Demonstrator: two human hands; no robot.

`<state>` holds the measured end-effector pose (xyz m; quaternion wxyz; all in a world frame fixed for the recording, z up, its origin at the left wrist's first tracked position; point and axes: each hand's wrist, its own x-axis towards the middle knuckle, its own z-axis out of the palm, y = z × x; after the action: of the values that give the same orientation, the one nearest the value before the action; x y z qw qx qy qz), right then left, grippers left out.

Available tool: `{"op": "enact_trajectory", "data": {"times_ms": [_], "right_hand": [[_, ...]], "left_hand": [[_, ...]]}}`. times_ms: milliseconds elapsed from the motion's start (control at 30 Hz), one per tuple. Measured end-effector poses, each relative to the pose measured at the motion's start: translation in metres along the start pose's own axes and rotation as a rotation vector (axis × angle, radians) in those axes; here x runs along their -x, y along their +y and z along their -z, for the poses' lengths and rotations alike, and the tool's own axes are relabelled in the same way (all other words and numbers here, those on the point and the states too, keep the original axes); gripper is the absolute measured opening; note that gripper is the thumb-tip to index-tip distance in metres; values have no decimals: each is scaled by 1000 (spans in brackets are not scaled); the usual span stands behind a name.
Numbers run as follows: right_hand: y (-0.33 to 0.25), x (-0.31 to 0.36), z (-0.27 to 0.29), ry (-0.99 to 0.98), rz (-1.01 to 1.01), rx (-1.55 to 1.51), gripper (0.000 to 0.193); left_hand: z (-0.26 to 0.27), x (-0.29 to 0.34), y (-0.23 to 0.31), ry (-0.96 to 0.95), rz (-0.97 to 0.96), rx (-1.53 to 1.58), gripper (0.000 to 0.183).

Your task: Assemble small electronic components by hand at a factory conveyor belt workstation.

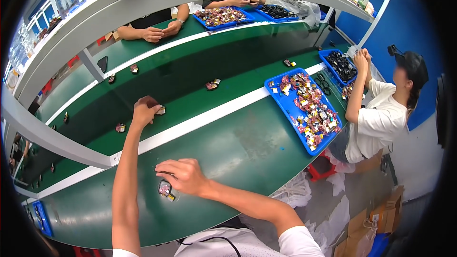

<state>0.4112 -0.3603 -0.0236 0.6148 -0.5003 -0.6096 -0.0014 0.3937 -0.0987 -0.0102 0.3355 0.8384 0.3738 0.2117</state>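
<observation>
My left hand [145,111] reaches over the green conveyor belt, its fingertips closed on a small pink-and-white piece [161,110]. My right hand [184,176] is low over the green worktop, with thumb and fingers pinched together. A thin dark sliver shows at those fingers, too small to name. Just under them, on the worktop, lies a small black-edged piece [165,188] with a pink, white and yellow middle. Another pink-and-black piece [120,127] rests on the belt, left of my left forearm.
To the right, a blue tray [281,102] holds many pink, white and yellow pieces; black loops [322,84] lie behind it. A white rail [200,120] divides worktop from belt. A grey post stands left. A co-worker [381,114] sits right; others' hands [162,32] show across.
</observation>
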Motion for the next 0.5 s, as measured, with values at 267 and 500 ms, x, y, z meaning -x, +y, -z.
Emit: {"op": "enact_trajectory", "data": {"times_ms": [267, 500], "right_hand": [[1, 2, -3, -15, -1, -13, 13], [-1, -1, -10, 34, 1, -73, 10]], "left_hand": [[24, 47, 0, -56, 191, 518, 20], [42, 139, 2, 51, 244, 707, 22]]}}
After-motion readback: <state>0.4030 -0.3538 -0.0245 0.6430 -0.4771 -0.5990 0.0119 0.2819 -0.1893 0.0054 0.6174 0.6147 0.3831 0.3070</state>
